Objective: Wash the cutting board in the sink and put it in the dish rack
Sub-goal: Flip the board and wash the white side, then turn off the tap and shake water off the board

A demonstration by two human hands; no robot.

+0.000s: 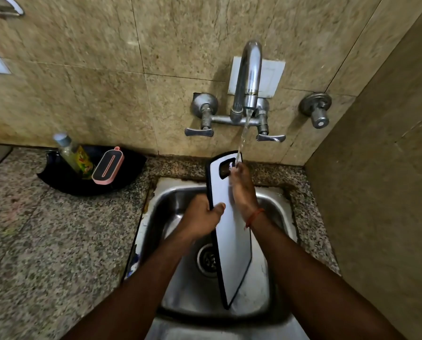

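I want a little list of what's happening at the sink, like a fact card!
board: white cutting board held tilted over the sink
left hand: grips the board's left edge
right hand: flat on the board near its handle hole
tap: running, water hits the board's top
counter: black tray with bottle and pink scrubber

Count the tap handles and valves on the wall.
3: a lever handle left of the spout, a lever handle right of it, and a round valve farther right. None looks hidden.
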